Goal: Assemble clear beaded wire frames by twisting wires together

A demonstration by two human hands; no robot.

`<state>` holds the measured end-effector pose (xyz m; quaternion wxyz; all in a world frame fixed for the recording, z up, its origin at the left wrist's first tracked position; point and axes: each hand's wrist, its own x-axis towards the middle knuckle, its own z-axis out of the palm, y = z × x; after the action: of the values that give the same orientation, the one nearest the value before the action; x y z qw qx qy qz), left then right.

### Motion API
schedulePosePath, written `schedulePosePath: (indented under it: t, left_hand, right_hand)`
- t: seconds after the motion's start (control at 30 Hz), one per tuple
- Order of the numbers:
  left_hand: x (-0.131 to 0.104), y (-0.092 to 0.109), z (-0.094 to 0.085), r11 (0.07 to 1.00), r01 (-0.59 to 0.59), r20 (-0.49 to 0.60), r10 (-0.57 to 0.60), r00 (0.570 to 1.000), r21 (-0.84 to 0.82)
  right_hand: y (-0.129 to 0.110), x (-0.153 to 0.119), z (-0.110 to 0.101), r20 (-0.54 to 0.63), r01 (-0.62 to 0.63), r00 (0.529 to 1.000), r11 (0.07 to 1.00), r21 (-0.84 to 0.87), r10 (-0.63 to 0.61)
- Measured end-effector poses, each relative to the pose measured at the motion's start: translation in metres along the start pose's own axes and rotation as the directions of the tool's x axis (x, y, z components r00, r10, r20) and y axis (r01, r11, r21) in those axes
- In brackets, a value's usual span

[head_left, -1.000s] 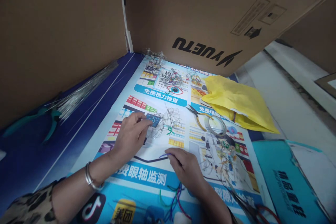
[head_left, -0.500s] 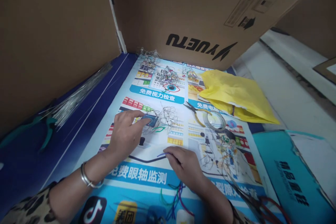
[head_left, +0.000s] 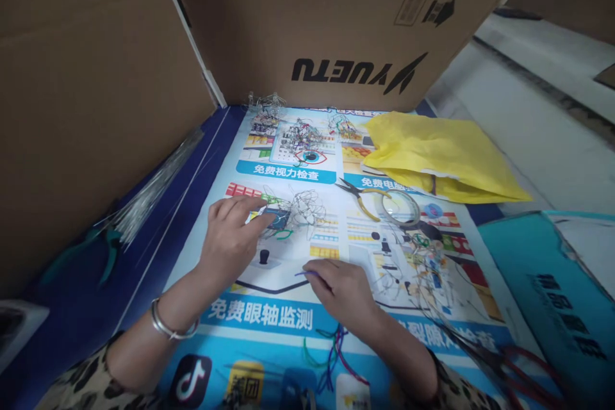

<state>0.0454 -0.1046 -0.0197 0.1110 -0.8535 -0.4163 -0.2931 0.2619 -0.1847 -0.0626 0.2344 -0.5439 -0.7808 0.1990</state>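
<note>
Purple wire (head_left: 300, 273) is pinched near its tip by fingers of the right hand (head_left: 344, 293), over the printed sheet (head_left: 288, 255), probably for control; left hand (head_left: 231, 229)'s poised at the wire tangle (head_left: 309, 206), grip can't be told tbh.

Around the one yellow bag (head_left: 442, 157): left of it, two pairs of pliers, the yellow-handled pliers (head_left: 358, 192) and the teal-handled pliers (head_left: 112, 255), at least four wire tangles (head_left: 307, 206); nearer than it, one pair of scissors (head_left: 494, 359), one purple wire (head_left: 303, 273), two hands, left hand (head_left: 233, 234) and right hand (head_left: 343, 288).
</note>
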Motion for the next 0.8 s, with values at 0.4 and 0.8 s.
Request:
schedulePosePath:
  t: [0.4, 0.8]
  left_hand:
    - [0.020, -0.012, -0.014, 0.982, -0.189, 0.194, 0.183, 0.964, 0.014]
    - [0.038, -0.022, -0.023, 0.980, -0.166, 0.335, 0.193, 0.922, -0.106]
  right_hand:
    - [-0.001, 0.003, 0.003, -0.090, 0.040, 0.995, 0.995, -0.092, -0.049]
    - [-0.019, 0.039, 0.003, -0.219, 0.245, 0.916, 0.901, -0.359, -0.337]
